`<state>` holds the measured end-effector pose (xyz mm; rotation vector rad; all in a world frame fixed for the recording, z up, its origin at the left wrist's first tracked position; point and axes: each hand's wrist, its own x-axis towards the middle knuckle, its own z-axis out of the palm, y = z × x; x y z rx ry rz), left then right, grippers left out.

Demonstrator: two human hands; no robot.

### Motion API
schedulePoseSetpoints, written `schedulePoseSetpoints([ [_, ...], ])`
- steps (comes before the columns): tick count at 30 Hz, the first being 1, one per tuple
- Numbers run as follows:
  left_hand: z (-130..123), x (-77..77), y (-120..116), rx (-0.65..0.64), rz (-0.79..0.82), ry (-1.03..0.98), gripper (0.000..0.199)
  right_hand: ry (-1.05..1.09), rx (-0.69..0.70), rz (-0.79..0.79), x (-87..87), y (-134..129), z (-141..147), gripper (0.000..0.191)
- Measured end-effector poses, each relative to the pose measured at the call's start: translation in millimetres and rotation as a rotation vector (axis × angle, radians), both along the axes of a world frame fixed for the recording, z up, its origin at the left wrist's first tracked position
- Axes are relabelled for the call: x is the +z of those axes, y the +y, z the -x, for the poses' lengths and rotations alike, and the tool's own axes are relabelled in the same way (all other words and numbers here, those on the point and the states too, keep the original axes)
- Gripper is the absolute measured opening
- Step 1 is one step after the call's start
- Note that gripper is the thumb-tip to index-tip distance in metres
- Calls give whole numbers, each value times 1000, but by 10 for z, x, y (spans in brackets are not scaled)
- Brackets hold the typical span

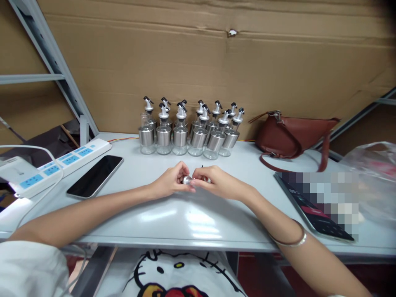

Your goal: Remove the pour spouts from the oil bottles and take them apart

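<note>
Clock face: laid flat on the grey table (238,225), its hub at the two joined hands, the person seated at 6 o'clock.
Left arm: stretches in from 8 o'clock, bare below a white sleeve (32,264), the forearm low over the table and the wrist nearly straight.
Left hand (168,182): turned toward 3 o'clock, fingers curled over and thumb extended below them, closed around a small silver fitting (187,180).
Right arm: reaches in from 4 o'clock, bare, with a silvery bangle (290,244) around the forearm.
Right hand (219,182): points toward 9 o'clock, back of the hand uppermost, thumb and forefinger drawn together on the fitting's 3 o'clock end; how the other fingers lie is hard to tell.
Silver fitting: at the hub, gripped between both sets of fingertips just above the table, mostly hidden by them.
Dark tip: something small and black pokes up just beyond the right fingers; I can't tell what it belongs to.
Bottles (180,136): a close cluster from 11 to 1 o'clock, clear glass with steel bands, many topped by silver spouts with black levers.
Phone (95,176): dark screen up, at 9 o'clock, beside a white power strip (66,163).
Brown handbag (289,134): at 2 o'clock, against the cardboard wall (192,57).
Tablet (312,210): at 4 o'clock, partly blurred out, near a clear plastic bag (375,194).
</note>
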<state>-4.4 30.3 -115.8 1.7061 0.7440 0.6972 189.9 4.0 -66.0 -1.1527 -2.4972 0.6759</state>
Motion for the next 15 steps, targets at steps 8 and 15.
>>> schedulePoseSetpoints([
  [8,6,20,-42,82,-220,-30,20,-122,-131,-203,-16,27,-11,24],
  [15,27,103,-79,156,-436,139,13,17,-158,-179,-34,73,-25,32],
])
